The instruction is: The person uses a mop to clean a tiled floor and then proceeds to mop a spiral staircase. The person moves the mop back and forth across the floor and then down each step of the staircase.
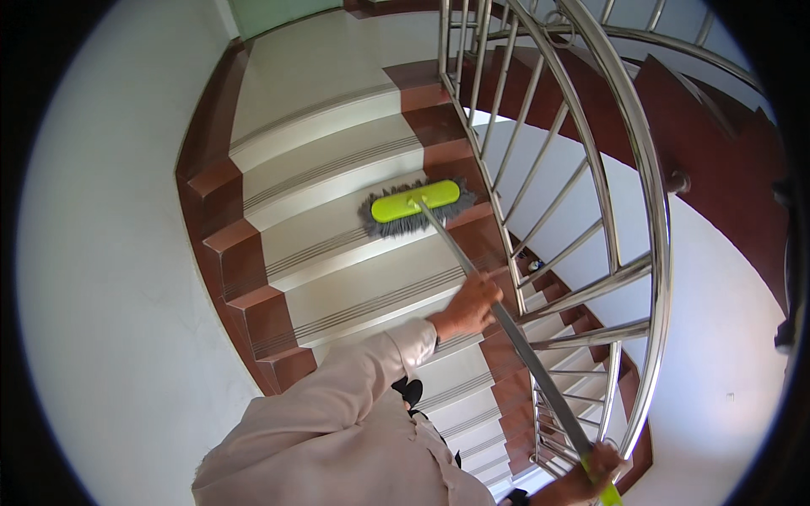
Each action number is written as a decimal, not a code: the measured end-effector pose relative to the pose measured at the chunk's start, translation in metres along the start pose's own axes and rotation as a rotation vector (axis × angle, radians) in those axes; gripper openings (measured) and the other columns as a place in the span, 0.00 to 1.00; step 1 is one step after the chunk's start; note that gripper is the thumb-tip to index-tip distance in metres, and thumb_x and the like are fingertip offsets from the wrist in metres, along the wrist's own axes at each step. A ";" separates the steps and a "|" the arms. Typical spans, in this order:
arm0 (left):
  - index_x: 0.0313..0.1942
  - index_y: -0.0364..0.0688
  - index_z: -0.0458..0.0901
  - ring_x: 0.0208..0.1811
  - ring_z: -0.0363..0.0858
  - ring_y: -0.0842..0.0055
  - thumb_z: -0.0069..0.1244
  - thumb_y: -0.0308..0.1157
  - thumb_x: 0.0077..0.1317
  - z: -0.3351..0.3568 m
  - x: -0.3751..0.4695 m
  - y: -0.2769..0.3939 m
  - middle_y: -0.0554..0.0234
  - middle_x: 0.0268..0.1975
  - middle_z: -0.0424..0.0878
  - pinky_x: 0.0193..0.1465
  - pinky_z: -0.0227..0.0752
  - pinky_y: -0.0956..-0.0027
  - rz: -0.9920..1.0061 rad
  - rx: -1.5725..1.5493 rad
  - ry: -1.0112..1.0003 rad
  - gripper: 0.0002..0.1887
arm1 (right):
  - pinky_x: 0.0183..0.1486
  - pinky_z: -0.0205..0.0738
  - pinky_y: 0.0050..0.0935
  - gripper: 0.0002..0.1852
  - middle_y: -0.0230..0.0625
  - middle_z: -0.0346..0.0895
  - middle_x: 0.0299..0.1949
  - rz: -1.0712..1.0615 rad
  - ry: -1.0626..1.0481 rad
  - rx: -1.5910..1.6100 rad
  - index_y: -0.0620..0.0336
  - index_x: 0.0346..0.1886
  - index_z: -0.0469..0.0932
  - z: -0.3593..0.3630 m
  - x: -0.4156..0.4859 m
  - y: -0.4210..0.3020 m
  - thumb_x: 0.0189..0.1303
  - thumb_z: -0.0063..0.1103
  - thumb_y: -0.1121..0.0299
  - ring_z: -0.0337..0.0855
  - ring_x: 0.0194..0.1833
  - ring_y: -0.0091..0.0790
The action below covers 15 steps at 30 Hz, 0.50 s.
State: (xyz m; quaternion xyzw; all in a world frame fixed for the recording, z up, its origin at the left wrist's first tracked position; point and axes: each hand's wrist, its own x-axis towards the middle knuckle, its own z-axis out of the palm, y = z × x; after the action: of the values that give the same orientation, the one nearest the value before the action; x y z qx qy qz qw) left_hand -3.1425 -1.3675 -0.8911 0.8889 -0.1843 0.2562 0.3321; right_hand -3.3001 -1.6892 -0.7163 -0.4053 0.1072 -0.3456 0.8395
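Observation:
A broom (414, 201) with a lime-green head and grey bristles rests on a cream stair tread, its right end over the brown tile border. From the head a grey handle (538, 370) slants down to the lower right. My left hand (468, 305) is wrapped around the handle at about its middle. Farther down, my right hand (595, 473) grips the handle close to its lime-green end. Both my sleeves and front are pale; the left arm crosses over the steps.
Cream steps (329, 183) with brown edges and grooved nosings rise to a landing (310, 57). A stainless steel railing (652, 190) curves along the right, close to the handle. A white wall (120, 253) bounds the left. Lower flights show through the bars.

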 end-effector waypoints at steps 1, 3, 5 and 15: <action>0.35 0.45 0.68 0.48 0.69 0.56 0.64 0.27 0.46 -0.003 -0.004 0.016 0.58 0.38 0.70 0.56 0.64 0.49 -0.008 -0.133 -0.001 0.21 | 0.37 0.67 0.32 0.12 0.25 0.55 0.15 -0.196 -0.095 -0.207 0.52 0.27 0.71 0.005 -0.004 -0.022 0.69 0.47 0.63 0.58 0.19 0.26; 0.34 0.45 0.67 0.41 0.68 0.60 0.63 0.26 0.47 -0.006 -0.020 0.044 0.61 0.36 0.68 0.58 0.63 0.48 -0.041 -0.122 -0.025 0.20 | 0.30 0.57 0.28 0.17 0.25 0.51 0.15 -0.315 -0.303 0.023 0.50 0.23 0.63 0.021 0.002 -0.039 0.73 0.41 0.65 0.54 0.18 0.23; 0.34 0.46 0.68 0.41 0.69 0.61 0.63 0.26 0.49 -0.009 -0.036 0.053 0.61 0.35 0.68 0.57 0.63 0.48 -0.089 -0.119 -0.023 0.19 | 0.28 0.53 0.26 0.17 0.25 0.49 0.15 -0.263 -0.191 0.125 0.50 0.23 0.61 0.031 0.000 -0.043 0.73 0.39 0.66 0.52 0.18 0.23; 0.27 0.45 0.69 0.40 0.73 0.59 0.62 0.32 0.55 -0.069 -0.100 -0.066 0.62 0.29 0.71 0.57 0.61 0.49 -0.285 0.150 -0.002 0.14 | 0.34 0.55 0.25 0.11 0.24 0.45 0.18 0.119 -0.264 -0.284 0.51 0.31 0.62 0.014 -0.078 0.067 0.74 0.45 0.64 0.48 0.22 0.19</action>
State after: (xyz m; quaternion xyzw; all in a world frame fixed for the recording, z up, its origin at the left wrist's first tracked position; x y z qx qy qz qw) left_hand -3.2128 -1.2580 -0.9372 0.9285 -0.0369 0.2186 0.2978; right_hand -3.3179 -1.5997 -0.7651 -0.5543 0.0675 -0.2206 0.7997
